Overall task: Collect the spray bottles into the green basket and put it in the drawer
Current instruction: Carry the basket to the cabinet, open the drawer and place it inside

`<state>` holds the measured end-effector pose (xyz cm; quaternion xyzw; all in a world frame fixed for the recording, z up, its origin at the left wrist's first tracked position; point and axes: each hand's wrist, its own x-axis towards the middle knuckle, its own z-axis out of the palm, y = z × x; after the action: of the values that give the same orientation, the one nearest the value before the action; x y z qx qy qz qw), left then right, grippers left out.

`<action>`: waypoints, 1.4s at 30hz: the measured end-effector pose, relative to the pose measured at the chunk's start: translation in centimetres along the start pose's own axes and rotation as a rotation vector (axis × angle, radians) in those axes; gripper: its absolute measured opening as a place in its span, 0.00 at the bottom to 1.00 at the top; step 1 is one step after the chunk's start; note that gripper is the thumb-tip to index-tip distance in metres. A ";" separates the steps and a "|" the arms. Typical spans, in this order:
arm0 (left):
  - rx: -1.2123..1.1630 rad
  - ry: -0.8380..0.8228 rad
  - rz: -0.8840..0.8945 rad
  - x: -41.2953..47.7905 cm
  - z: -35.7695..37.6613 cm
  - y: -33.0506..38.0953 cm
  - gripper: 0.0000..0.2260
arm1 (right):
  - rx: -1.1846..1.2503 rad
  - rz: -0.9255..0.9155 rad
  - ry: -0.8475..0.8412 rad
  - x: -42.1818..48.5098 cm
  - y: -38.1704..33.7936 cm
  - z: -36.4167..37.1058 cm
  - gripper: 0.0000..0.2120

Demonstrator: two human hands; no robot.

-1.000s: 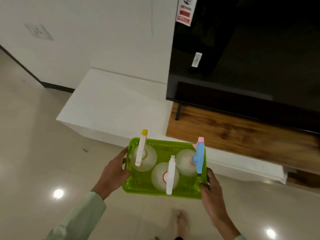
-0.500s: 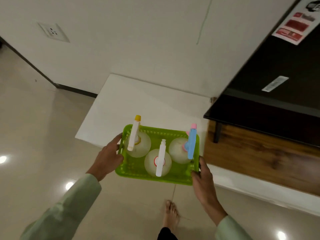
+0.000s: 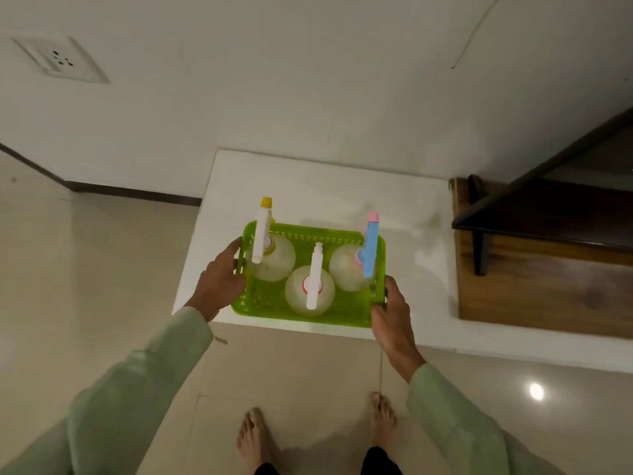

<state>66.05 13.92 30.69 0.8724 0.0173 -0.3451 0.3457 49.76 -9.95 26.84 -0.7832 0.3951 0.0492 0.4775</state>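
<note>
The green basket [image 3: 346,315] is held over the front edge of a low white cabinet top [image 3: 329,190]. Three clear round spray bottles stand upright inside it: one with a white-and-yellow sprayer [image 3: 263,234] at the left, one with a white sprayer and red collar [image 3: 314,279] in the middle front, one with a blue-and-pink sprayer [image 3: 370,248] at the right. My left hand [image 3: 219,279] grips the basket's left handle. My right hand [image 3: 390,313] grips its right front corner. No drawer shows in this view.
A dark TV [image 3: 561,186] on a wooden shelf [image 3: 534,289] stands right of the white top. A wall socket [image 3: 60,60] sits on the wall at upper left. My bare feet [image 3: 253,437] stand on the glossy tiled floor below the basket.
The view has swung left and down, so the TV slid to the right edge. The basket, held in both hands, now hovers over the white cabinet top instead of in front of it.
</note>
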 end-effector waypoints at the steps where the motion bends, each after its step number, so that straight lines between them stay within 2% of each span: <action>1: 0.013 -0.014 0.006 0.5 -0.3 -0.3 0.38 | -0.009 0.015 0.019 -0.1 0.0 0.6 0.25; 8: 0.079 -0.075 0.080 2.5 -1.5 -2.7 0.38 | -0.008 0.025 0.130 -1.0 0.6 4.3 0.20; 12: 0.057 -0.038 0.133 2.7 -1.3 -3.8 0.40 | 0.056 0.034 0.118 -0.8 1.1 4.4 0.19; 20: -0.209 0.098 0.146 -0.2 1.5 -7.4 0.28 | 0.212 0.030 0.058 -1.3 2.2 3.2 0.20; 22: -0.291 0.217 0.155 -2.0 2.7 -8.2 0.24 | 0.342 0.015 0.122 -2.5 2.7 2.9 0.20; 25: -0.369 0.448 0.170 -5.7 5.7 -10.1 0.17 | 0.471 0.022 0.413 -5.7 5.2 3.7 0.12; 27: -0.385 0.470 0.127 -7.5 8.5 -11.3 0.12 | 0.602 0.170 0.477 -7.6 7.4 5.2 0.03; 28: -0.429 0.432 0.068 -7.9 10.1 -12.0 0.11 | 0.673 0.288 0.437 -8.3 8.7 6.2 0.03; 29: -0.506 0.377 -0.019 -7.9 11.7 -12.8 0.09 | 0.737 0.410 0.363 -8.5 10.2 7.2 0.05; 31: -0.751 0.240 -0.271 -6.6 14.2 -14.3 0.12 | 0.865 0.623 0.174 -8.1 13.2 9.0 0.14; 33: -0.993 0.100 -0.486 -4.3 16.6 -16.1 0.18 | 1.018 0.740 0.047 -6.5 16.2 11.1 0.23; 34: -1.075 0.054 -0.538 -3.0 17.8 -17.3 0.20 | 1.086 0.767 0.028 -5.5 17.5 12.4 0.26; 37: -1.243 -0.006 -0.614 1.5 20.8 -20.1 0.26 | 1.268 0.772 0.044 -1.3 20.0 15.7 0.31; 42: -1.524 0.053 -0.647 9.7 24.0 -23.6 0.33 | 1.587 0.745 0.090 7.4 22.9 19.4 0.43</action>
<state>52.94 15.05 -1.73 0.3586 0.5049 -0.3005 0.7254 45.41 -4.25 -3.19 -0.0413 0.5614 -0.1181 0.8181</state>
